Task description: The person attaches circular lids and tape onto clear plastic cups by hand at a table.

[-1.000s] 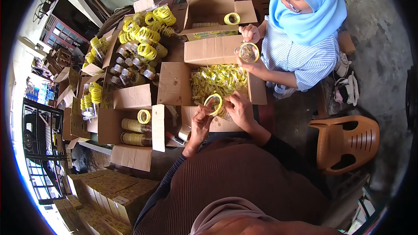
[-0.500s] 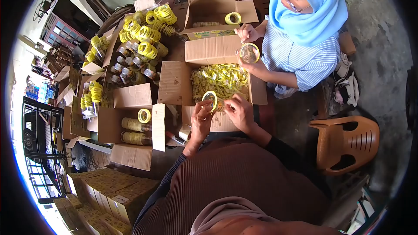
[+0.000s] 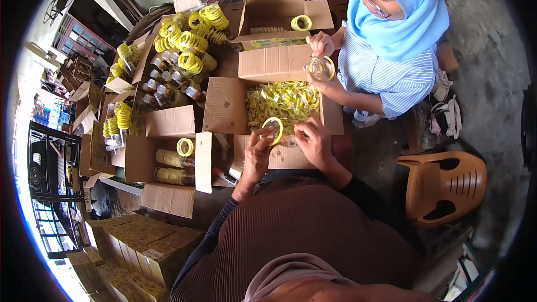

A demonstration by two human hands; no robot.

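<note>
Across mid-frame, a dark bench carries an open carton heaped with yellow packets. Near frame centre, the person's right hand has its fingers nearly together, their hold unclear; just left, the left hand's fingers curl partly open around a yellow-rimmed container.

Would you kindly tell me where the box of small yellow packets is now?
In the head view, the box of small yellow packets sits near the centre, just beyond the wearer's left hand and right hand, with the co-worker to its right.
</note>
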